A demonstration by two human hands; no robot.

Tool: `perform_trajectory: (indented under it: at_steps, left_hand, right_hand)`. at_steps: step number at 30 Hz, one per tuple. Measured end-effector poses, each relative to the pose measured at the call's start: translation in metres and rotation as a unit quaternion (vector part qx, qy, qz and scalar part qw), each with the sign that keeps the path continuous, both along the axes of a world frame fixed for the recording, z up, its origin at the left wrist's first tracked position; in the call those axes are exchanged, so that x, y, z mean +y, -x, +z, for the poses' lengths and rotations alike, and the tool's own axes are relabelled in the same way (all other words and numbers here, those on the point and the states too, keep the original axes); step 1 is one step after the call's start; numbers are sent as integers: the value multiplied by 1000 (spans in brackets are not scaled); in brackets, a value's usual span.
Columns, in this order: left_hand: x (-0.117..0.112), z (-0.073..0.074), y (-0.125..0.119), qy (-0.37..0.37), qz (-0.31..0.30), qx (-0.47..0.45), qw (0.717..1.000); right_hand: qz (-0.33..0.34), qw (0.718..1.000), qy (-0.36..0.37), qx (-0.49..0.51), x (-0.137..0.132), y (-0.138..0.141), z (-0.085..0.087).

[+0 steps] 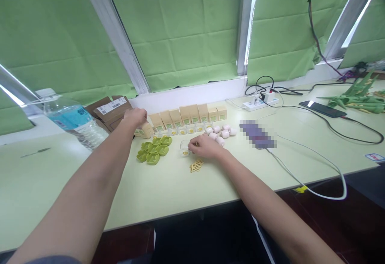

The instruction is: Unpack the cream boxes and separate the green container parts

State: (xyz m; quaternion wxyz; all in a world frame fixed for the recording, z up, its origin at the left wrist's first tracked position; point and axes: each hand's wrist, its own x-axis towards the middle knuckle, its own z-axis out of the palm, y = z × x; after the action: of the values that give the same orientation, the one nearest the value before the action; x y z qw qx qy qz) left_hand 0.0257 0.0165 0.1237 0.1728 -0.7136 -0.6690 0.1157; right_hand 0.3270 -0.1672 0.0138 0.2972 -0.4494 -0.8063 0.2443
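Note:
My left hand (136, 116) is closed at the left end of a row of small cream boxes, on a tilted small box (146, 130) with a green label. Its fingertips are partly hidden. My right hand (207, 146) pinches the side of a small clear glass jar (184, 147) with a yellow label, low over the table. Just below that hand lies a small pile of yellow rings or bands (196, 165). White-pink round pieces (225, 133) are gathered behind it. Green cup-shaped pieces (152, 149) sit clustered between my hands.
Upright open boxes (185, 114) stand along the back, with small jars (191, 129) before them. To the left are a large water bottle (73, 115) and a cardboard carton (112, 107). A power strip (260, 103), phone (323, 109) and cables lie right.

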Motion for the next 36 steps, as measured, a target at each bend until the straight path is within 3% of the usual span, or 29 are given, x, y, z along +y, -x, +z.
perform_trajectory:
  at_steps: [5,17,22,27,30,33,36]
  left_hand:
    - [1,-6,-3,-38,7,-2,999]
    - [-10,2,4,27,-19,-32,999]
    - [-33,1,-15,-69,-137,-131,979]
    - [-83,0,-59,-161,-261,-302,903]
    - [-121,-17,-83,-86,-307,-358,877]
    - [-148,-49,-102,11,-346,-376,859]
    - [-157,-83,-118,35,-321,-443,836]
  right_hand:
    - [1,1000,5,-2,-1,0,0]
    - [-5,1000,4,-2,-3,0,3]
    - [-14,1000,1,1,-3,1,3]
    - [-22,1000,-5,10,0,1,0]
    - [-27,999,-17,16,2,1,-1]
    - [-39,998,-32,25,3,1,-1]
    - [-62,996,-50,42,4,0,-2]
